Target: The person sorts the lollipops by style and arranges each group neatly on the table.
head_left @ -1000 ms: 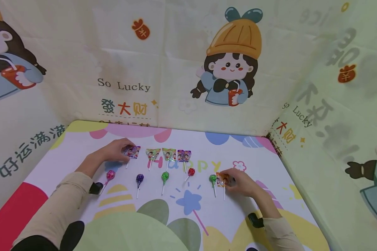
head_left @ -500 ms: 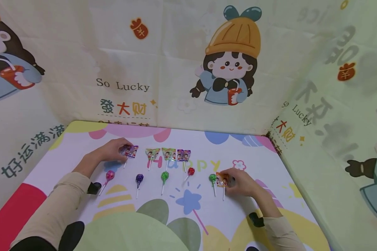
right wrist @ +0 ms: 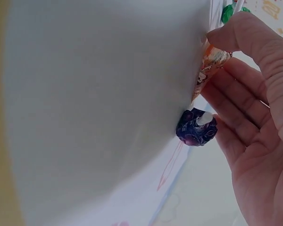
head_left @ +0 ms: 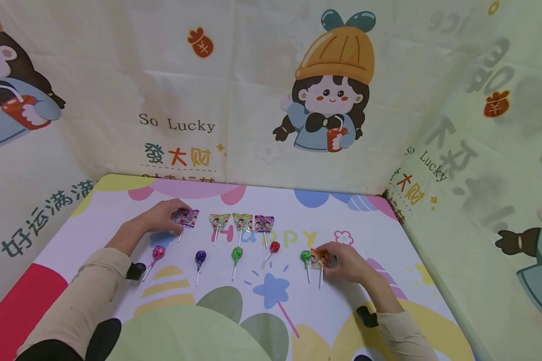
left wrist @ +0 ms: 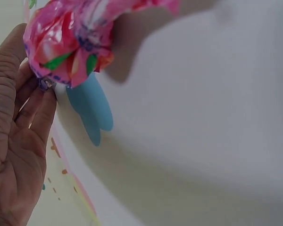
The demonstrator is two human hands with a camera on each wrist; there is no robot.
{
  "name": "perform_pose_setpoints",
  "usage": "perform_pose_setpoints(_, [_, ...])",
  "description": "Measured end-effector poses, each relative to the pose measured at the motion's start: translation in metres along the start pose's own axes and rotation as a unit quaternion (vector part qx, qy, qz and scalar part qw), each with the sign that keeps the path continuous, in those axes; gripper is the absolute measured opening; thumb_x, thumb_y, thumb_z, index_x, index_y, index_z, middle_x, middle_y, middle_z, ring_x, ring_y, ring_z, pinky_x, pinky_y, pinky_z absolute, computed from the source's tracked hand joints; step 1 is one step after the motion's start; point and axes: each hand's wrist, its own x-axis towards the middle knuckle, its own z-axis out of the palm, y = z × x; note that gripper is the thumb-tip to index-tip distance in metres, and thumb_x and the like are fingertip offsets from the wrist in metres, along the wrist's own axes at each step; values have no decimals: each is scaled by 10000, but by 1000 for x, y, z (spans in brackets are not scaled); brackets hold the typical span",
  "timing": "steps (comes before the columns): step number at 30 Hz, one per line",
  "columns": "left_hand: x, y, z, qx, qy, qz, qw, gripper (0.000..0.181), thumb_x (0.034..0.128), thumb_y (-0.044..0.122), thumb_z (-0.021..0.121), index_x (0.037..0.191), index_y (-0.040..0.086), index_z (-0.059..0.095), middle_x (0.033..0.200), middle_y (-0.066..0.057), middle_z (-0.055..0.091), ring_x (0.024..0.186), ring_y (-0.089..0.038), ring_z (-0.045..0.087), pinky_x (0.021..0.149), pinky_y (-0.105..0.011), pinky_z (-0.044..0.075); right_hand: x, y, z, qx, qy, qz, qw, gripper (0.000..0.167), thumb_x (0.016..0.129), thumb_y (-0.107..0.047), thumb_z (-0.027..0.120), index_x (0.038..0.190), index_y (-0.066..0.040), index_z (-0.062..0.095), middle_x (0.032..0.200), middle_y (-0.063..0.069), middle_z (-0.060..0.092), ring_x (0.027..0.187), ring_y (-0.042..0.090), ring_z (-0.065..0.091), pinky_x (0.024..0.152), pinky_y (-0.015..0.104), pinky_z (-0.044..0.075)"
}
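In the head view my left hand (head_left: 168, 216) pinches a flat purple-wrapped lollipop (head_left: 188, 218) at the left end of the back row. The left wrist view shows the left hand (left wrist: 21, 136) behind a near pink lollipop (left wrist: 68, 44), which hides most of the pinched packet. My right hand (head_left: 345, 261) holds an orange-wrapped lollipop (head_left: 317, 257) by its edge, next to a green round lollipop (head_left: 305, 256). In the right wrist view, a dark purple lollipop (right wrist: 196, 127) is beside the lower fingers of the right hand (right wrist: 259, 117), below the orange wrapper (right wrist: 210, 66).
Two green packets (head_left: 219, 221) and a purple packet (head_left: 264, 223) lie mid-table. In front are round lollipops: pink (head_left: 158, 252), purple (head_left: 200, 257), green (head_left: 237, 254) and red (head_left: 274, 247). A printed cloth (head_left: 253, 100) hangs behind the patterned table (head_left: 271, 200).
The left hand has shifted slightly left with the purple-wrapped lollipop. The orange packet's stick has moved a little left in the right hand's hold; the other lollipops have stayed put.
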Motion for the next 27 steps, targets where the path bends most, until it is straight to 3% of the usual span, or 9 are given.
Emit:
perform_pose_setpoints(11, [-1,0,1,-69,68,-105,9999,645,813,192,850,1370,9,581,1393,-241,553,1267,-429,510,1111,-628,404,4,1,0,74,88,-61,9999,454,772,-81,837,1203,-44,700,1162,67,715,1024,236,636,971,514,533])
perform_pose_setpoints(27, [-1,0,1,-94,51,-73,9999,644,823,191,846,1378,7,575,1403,-241,549,1279,-433,505,1116,-628,398,14,1,-4,102,-219,-43,9997,437,756,-101,883,1146,-62,691,1087,19,704,957,171,613,918,438,558])
